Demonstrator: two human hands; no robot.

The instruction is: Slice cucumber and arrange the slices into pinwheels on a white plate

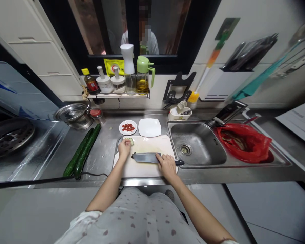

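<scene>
My right hand point(167, 165) is closed round a kitchen knife point(146, 158) where the blade meets the black handle. The blade lies low across the white cutting board point(142, 173), its tip pointing left. Beside a dark bit at the tip, some board surface looks wet. Near the board's upper left corner, my left hand point(124, 147) has its fingers pinched together at a few thin cucumber slices point(131, 142); the fingers partly cover them. Behind the board stand a small plate of chopped red pieces point(128, 127) and a white square plate point(149, 127).
Two long cucumbers point(84, 150) lie left of the board, with a dark cable crossing near their lower ends. A steel pot point(75, 117) and a red-lidded jar point(97, 116) stand behind. At right is the sink point(200, 149), with a red plastic bag point(244, 144) beyond it.
</scene>
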